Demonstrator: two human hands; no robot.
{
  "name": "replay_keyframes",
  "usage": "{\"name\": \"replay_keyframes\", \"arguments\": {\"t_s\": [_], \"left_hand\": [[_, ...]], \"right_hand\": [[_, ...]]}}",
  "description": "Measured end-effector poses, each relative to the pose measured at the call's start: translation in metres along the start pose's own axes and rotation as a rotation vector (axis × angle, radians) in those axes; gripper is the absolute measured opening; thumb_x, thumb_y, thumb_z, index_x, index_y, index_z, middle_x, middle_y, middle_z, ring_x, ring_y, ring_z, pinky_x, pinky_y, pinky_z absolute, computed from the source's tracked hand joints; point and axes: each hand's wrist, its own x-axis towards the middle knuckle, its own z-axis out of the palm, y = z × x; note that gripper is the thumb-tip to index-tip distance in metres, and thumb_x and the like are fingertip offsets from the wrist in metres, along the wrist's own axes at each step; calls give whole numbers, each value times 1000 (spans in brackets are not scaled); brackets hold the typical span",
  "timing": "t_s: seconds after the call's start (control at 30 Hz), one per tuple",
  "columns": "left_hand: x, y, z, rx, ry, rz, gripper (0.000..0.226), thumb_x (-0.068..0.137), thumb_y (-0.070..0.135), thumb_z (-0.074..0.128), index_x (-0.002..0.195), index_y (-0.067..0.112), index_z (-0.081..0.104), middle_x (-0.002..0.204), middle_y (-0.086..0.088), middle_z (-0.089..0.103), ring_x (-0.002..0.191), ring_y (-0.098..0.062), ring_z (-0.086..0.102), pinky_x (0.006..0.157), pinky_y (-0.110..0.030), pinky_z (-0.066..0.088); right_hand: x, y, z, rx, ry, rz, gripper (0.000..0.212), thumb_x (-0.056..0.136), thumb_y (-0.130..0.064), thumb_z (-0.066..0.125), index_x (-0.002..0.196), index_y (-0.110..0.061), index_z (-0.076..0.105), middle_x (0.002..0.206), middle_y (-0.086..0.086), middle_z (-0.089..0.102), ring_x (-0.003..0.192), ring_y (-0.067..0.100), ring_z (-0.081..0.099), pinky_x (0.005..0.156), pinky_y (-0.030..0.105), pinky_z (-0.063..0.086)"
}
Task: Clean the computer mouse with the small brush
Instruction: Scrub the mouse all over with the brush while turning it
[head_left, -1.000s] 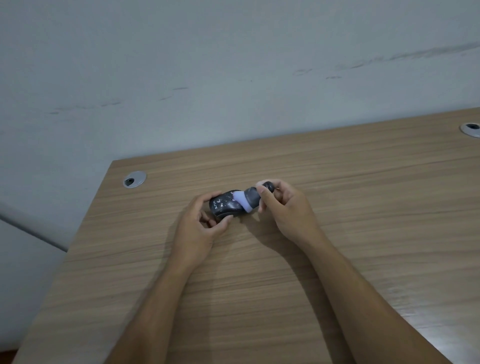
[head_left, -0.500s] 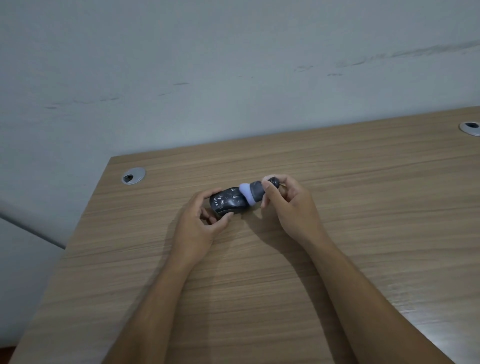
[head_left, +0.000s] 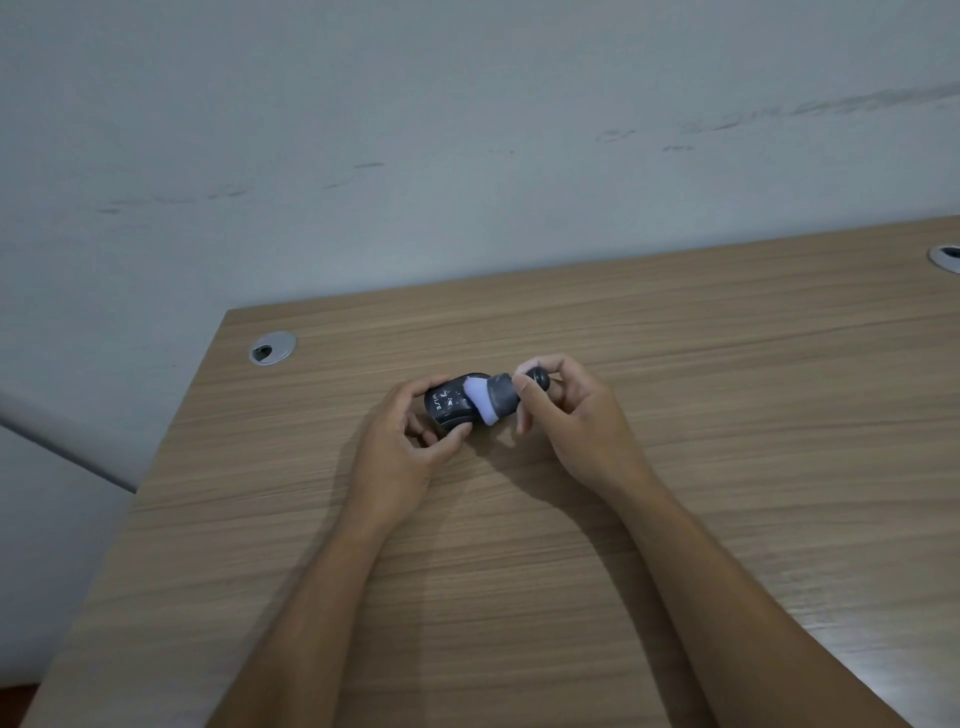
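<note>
A small black computer mouse (head_left: 449, 402) with white markings lies on the wooden desk (head_left: 675, 415). My left hand (head_left: 402, 452) grips it from the left, thumb on its near side and fingers on its far side. My right hand (head_left: 574, 421) holds a small brush (head_left: 496, 397) by its dark round knob between thumb and fingers. The brush has a dark grey body and a pale lilac bristle end, which presses on the right end of the mouse. Part of the mouse is hidden under the brush.
A round silver cable grommet (head_left: 271, 348) sits near the desk's back left corner, another grommet (head_left: 946, 257) at the far right edge. A grey wall rises behind the desk. The desk's left edge runs down to the frame's bottom left.
The brush head has shifted slightly along the right end of the mouse. Both hands keep their grips.
</note>
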Motion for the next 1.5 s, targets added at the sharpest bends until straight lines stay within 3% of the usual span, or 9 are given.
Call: {"name": "replay_keyframes", "arguments": {"t_s": [0.17,0.3,0.4,0.5,0.7,0.9,1.07,1.33,1.5], "left_hand": [[1,-4,2,-33,18,-5,59,87,23,97,136,42,72,91,7,73,68,-2,61,69,-11,50],[0,0,1,5,8,-2,58,88,24,96,139,39,72,91,10,71,70,0,62,70,-8,50],[-1,0,0,9,4,4,59,89,25,96,139,43,71,92,10,71,71,-3,63,71,-8,50],[0,-3,-2,-8,10,9,60,87,29,97,138,47,71,95,5,75,76,-16,68,73,-11,52],[3,-9,2,-55,-48,75,64,84,22,100,139,41,74,106,8,78,84,-27,71,87,-35,63],[3,-9,2,-54,-43,74,63,83,22,101,138,37,76,98,17,73,80,-12,67,82,-14,52],[4,-10,2,-76,-54,81,63,83,19,100,138,39,75,101,12,75,79,-10,67,83,-19,55],[4,-14,3,-62,-25,57,63,83,29,100,138,44,74,98,2,75,82,-26,71,85,-25,57],[5,-14,3,-31,-32,67,63,84,26,100,139,40,74,102,0,77,80,-27,71,85,-35,61]], "right_hand": [[5,2,1,-88,119,47,3,111,-23,70,108,-25,69,64,-1,77,67,27,78,70,27,51],[3,2,-2,26,87,-1,4,113,-15,67,110,-17,69,61,-5,72,55,3,65,66,19,48],[1,1,2,-20,15,-30,4,113,-18,69,113,-15,72,63,-5,74,58,2,66,70,15,49],[4,4,4,-70,132,-14,3,111,-21,72,108,-22,73,63,-9,73,57,-2,66,67,14,47],[0,-4,4,-37,80,-71,10,113,-17,69,120,-12,75,70,-7,73,64,-5,65,73,10,47],[6,2,-1,-138,207,-5,10,113,-26,69,108,-32,75,67,-15,74,68,-5,67,78,19,48],[-2,-6,3,-27,70,-52,12,114,-20,68,120,-14,76,68,-10,74,65,-4,65,75,12,49],[3,-2,-8,-82,174,5,12,114,-21,68,114,-13,77,67,-9,70,54,-6,57,62,8,42],[-3,-6,-3,20,30,-8,11,115,-12,65,114,-5,74,60,-8,68,48,-4,57,60,6,43]]}}
